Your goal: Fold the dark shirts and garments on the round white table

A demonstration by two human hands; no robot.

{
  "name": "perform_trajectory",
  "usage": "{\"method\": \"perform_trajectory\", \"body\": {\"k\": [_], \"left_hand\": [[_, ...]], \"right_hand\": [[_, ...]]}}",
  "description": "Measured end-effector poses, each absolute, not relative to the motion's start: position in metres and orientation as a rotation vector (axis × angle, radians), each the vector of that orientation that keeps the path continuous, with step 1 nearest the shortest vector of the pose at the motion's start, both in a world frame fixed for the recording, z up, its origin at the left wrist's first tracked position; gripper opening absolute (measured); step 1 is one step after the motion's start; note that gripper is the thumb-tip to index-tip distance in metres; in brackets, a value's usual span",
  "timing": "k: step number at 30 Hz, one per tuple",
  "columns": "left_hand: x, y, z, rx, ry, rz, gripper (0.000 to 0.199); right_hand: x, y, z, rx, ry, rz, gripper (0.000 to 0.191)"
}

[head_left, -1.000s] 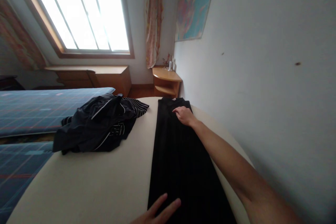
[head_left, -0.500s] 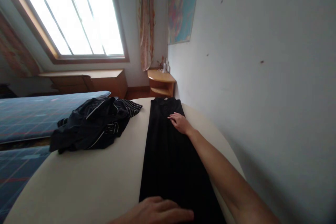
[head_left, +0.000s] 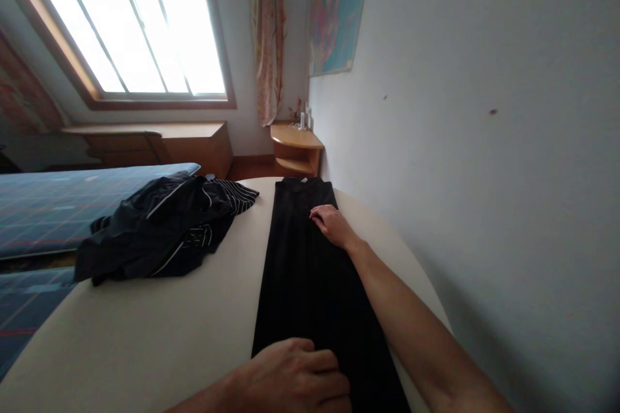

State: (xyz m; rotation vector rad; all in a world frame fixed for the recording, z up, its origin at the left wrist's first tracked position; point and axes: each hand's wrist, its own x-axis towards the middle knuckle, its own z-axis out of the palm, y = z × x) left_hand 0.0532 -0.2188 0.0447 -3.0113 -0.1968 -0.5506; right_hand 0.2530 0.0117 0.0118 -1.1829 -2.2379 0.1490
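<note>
A pair of black trousers (head_left: 290,277) lies folded lengthwise on a pale round table (head_left: 159,335), its waistband at the far end. Near the waistband my right hand (head_left: 331,224) has its fingers drawn together on the cloth, pinching it. Closer to me, my left hand (head_left: 298,377) is closed on the lower part of the trousers, knuckles up; its fingertips are hidden beneath it. To the left sits a crumpled dark garment (head_left: 145,232) with white piping and striped parts, touched by neither hand.
Beds or mattresses with blue plaid covers (head_left: 39,213) adjoin the table on the left. A white wall (head_left: 465,206) runs close along the right. Beyond the table stand a small wooden corner shelf (head_left: 296,137) and a low wooden desk (head_left: 194,132) under the window.
Both hands have gone from flatter, outstretched fingers to closed ones on the trousers. My left hand has come slightly further up into view. The camera view has shifted a little.
</note>
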Motion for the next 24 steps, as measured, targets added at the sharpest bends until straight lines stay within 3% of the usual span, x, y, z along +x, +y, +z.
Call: {"method": "perform_trajectory", "body": {"k": [12, 19, 24], "left_hand": [[0.047, -0.212, 0.034, -3.180, -0.182, -0.485, 0.011], [0.048, -0.211, 0.037, -3.173, -0.159, -0.478, 0.019], [0.046, -0.215, 0.042, -3.229, -0.325, -0.437, 0.023]], "right_hand": [[0.250, 0.020, 0.001, -1.196, -2.253, 0.180, 0.022], [0.247, 0.014, 0.005, -1.197, -2.212, 0.132, 0.016], [0.242, 0.005, 0.006, -1.318, -2.223, 0.092, 0.024]]}}
